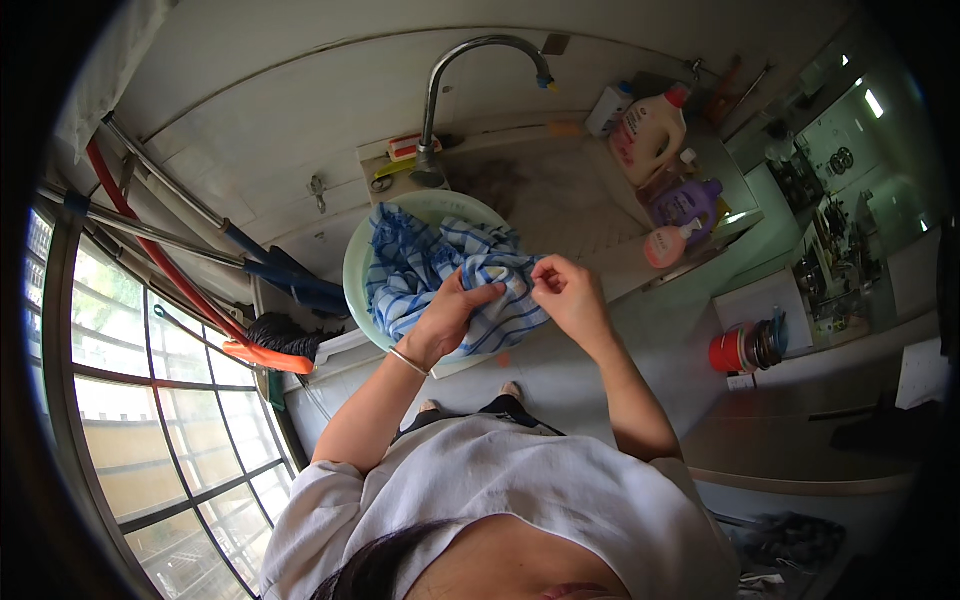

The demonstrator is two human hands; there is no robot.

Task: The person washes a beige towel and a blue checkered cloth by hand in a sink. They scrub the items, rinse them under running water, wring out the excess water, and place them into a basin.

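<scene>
A blue and white checked cloth [409, 277] with a fringed edge lies bunched in a pale green plastic basin [358, 289], and part of it drapes over the near rim. My left hand [448, 311] grips the cloth near that rim, thumb on top, a bangle around the wrist. At the cloth's right edge, the fingers of my right hand [568, 291] are curled and pinch a bit of the fabric. Folds of cloth hide most of the basin's inside and my left fingertips.
Behind the basin rises a curved chrome faucet [432, 97]. To the right is a stone washboard sink [570, 202], with a large detergent bottle [645, 139], a purple bottle [686, 206] and a pink pump bottle [671, 244]. A brush [405, 147] lies by the faucet; mop poles [165, 232] lean left.
</scene>
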